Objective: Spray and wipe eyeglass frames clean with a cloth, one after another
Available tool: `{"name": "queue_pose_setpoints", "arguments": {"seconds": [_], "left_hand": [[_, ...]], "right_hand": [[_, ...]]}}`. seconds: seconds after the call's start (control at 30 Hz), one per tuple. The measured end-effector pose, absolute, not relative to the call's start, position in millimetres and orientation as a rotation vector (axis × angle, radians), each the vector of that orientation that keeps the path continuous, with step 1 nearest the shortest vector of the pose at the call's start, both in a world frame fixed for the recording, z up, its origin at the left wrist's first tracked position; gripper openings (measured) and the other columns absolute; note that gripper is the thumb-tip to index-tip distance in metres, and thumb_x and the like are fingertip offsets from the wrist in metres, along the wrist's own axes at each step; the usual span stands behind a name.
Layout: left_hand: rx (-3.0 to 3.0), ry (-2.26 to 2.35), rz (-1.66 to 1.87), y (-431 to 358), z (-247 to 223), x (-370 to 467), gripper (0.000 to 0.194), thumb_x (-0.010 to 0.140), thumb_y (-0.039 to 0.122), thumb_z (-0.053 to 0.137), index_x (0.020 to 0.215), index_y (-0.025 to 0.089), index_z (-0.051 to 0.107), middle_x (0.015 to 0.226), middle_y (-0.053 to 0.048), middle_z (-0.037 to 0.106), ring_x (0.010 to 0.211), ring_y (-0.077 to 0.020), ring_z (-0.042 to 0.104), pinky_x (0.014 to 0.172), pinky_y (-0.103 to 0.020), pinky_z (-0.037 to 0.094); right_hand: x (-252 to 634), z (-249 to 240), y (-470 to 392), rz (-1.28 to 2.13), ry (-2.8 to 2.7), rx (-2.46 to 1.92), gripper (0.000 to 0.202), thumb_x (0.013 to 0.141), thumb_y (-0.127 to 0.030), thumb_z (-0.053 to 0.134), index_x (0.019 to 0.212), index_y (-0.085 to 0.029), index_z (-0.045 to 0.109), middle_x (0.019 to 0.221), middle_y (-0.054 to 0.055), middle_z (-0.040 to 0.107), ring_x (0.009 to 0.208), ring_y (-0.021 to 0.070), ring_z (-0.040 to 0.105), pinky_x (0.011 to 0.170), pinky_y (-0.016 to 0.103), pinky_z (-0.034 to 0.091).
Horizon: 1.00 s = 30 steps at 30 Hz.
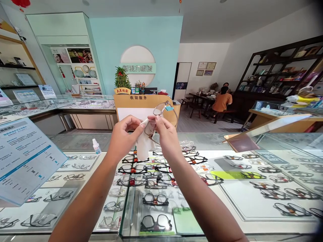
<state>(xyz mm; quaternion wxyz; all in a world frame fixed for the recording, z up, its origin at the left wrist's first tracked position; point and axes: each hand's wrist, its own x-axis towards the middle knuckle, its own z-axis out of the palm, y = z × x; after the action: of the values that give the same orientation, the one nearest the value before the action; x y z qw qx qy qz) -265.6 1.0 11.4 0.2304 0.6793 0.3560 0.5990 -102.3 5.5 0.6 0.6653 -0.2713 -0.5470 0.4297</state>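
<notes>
A pair of thin-framed glasses with a small blue tag on one lens is held up above the glass display counter. My left hand pinches a white cloth, which hangs down and presses against the lower lens. My right hand grips the frame near its bridge, thumb and fingers closed on it. Beneath both hands, rows of eyeglass frames lie on the display.
On the counter stand a small white bottle, a printed sign at left and a tilted mirror-like panel at right. Beyond are a wooden cashier desk and a person in orange seated at a table.
</notes>
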Motion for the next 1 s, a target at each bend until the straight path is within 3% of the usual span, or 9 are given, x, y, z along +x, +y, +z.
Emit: {"name": "queue_pose_setpoints", "arguments": {"seconds": [0.13,0.23,0.53,0.67,0.83,1.0], "left_hand": [[1.977,0.941,1.650,-3.7,10.9,-262.7,0.019,0.093,0.037,0.080,0.085,0.022,0.069,0.107,-0.006,0.082,0.101,-0.0220,0.077,0.096,-0.036,0.061],[2.029,0.928,1.669,-4.5,8.9,-260.3,0.016,0.093,0.034,0.078,0.086,0.023,0.070,0.109,-0.006,0.082,0.105,-0.0229,0.076,0.101,-0.038,0.061],[2.067,0.891,1.858,-8.6,4.5,-249.5,0.013,0.095,0.032,0.076,0.086,0.024,0.071,0.109,-0.008,0.080,0.108,-0.0227,0.075,0.085,-0.032,0.065],[2.102,0.865,1.860,-10.8,3.4,-246.8,0.013,0.097,0.031,0.076,0.086,0.023,0.073,0.108,-0.007,0.080,0.107,-0.0217,0.075,0.087,-0.031,0.063],[1.980,0.891,1.823,-10.1,3.1,-244.6,0.024,0.104,0.041,0.069,0.091,0.023,0.077,0.108,-0.008,0.081,0.108,-0.0225,0.076,0.093,-0.034,0.063],[1.720,0.851,1.731,-1.7,3.0,-248.5,0.030,0.089,0.046,0.088,0.091,0.022,0.071,0.109,-0.008,0.081,0.103,-0.0218,0.076,0.090,-0.033,0.064]], "right_hand": [[-100.9,1.9,3.7,0.922,-1.256,-0.607,0.042,0.099,-0.067,0.070,0.102,-0.027,0.082,0.092,0.004,0.076,0.090,0.0218,0.068,0.082,0.036,0.059],[-100.8,2.1,3.1,0.882,-1.274,-0.607,0.043,0.100,-0.068,0.069,0.102,-0.026,0.081,0.089,0.004,0.074,0.088,0.0217,0.068,0.082,0.036,0.059],[-102.5,2.8,0.9,0.897,-1.282,-0.599,0.044,0.099,-0.067,0.069,0.104,-0.025,0.081,0.090,0.003,0.073,0.089,0.0204,0.067,0.084,0.035,0.059],[-102.6,3.4,0.5,0.907,-1.268,-0.583,0.042,0.099,-0.065,0.070,0.103,-0.024,0.081,0.092,0.003,0.075,0.092,0.0205,0.068,0.086,0.034,0.059],[-102.7,4.0,-0.3,0.899,-1.262,-0.605,0.043,0.101,-0.063,0.066,0.107,-0.024,0.083,0.088,0.002,0.074,0.080,0.0182,0.064,0.077,0.033,0.058],[-104.0,3.7,-0.3,0.769,-1.313,-0.588,0.037,0.103,-0.058,0.067,0.104,-0.024,0.083,0.109,0.007,0.078,0.105,0.0227,0.069,0.088,0.033,0.058]]}}
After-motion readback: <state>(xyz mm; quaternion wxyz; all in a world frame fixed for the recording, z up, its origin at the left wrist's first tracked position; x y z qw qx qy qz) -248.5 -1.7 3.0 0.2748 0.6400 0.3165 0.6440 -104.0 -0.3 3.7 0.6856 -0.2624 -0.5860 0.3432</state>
